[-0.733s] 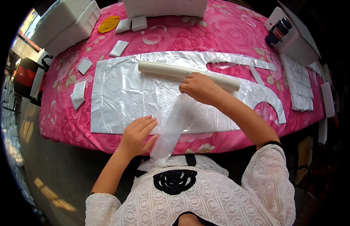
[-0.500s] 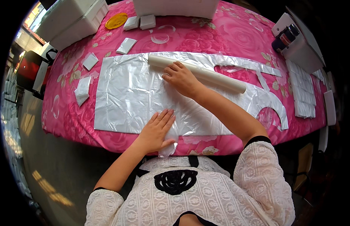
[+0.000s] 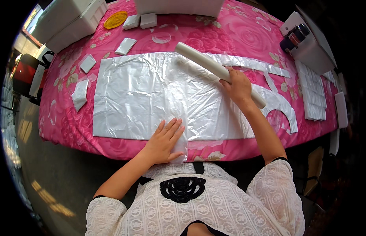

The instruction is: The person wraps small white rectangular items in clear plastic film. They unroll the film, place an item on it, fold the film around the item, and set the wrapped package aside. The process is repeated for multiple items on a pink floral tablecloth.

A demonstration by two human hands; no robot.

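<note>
A shiny white plastic apron lies spread across the table, its body to the left and its neck and tie straps to the right. My left hand rests flat with fingers stretched on the apron's near edge, over a strip of thin film that hangs toward me. My right hand wraps round a long pale tube near its middle. The tube slants over the right half of the apron, its far end pointing up and left; whether it touches the plastic there I cannot tell.
Several folded plastic packets lie at the left and back, beside a yellow disc. White foam boxes stand behind. At the right are a dark bottle, a white box and a pile of folded plastic. A pink flowered cloth covers the table.
My right hand has moved right and a little nearer along the tube and now grips it. The tube has turned more steeply, its far end shifting right and away. My left hand stays almost put.
</note>
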